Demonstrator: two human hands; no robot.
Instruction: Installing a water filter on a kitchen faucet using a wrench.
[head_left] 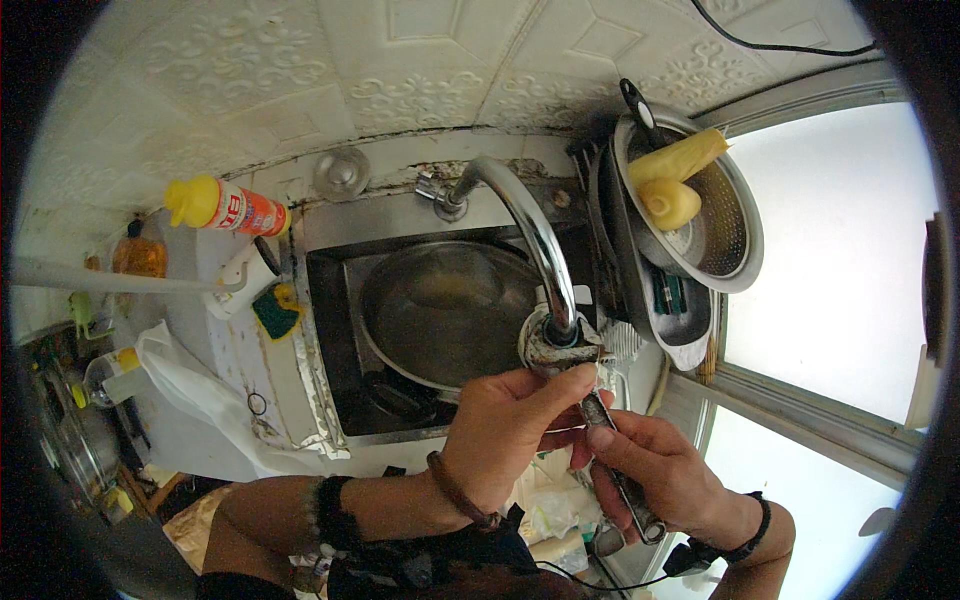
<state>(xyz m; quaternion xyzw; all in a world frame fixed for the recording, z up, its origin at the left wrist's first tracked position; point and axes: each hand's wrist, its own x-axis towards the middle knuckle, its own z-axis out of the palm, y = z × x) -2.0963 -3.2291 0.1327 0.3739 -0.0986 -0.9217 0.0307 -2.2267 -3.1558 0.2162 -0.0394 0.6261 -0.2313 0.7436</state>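
Observation:
A chrome faucet [531,218] arches over the sink, and a round fitting [538,326] sits at its spout end. The worn metal head of an adjustable wrench [596,413] is against this fitting. My left hand [505,430] is closed by the wrench head, thumb pressed along it just below the spout. My right hand [655,470] grips the wrench handle, whose holed end sticks out below the fingers. Beneath the spout, a large metal pan [450,352] with some liquid lies in the dark sink [335,390]. How the jaws meet the fitting is partly hidden.
Right of the sink, a steel colander [735,235] holding peeled yellow food [675,160] rests on stacked pans beside the window. On the left counter are a red bottle with a yellow cap [225,207], a white mug [240,280] and a sponge [277,312].

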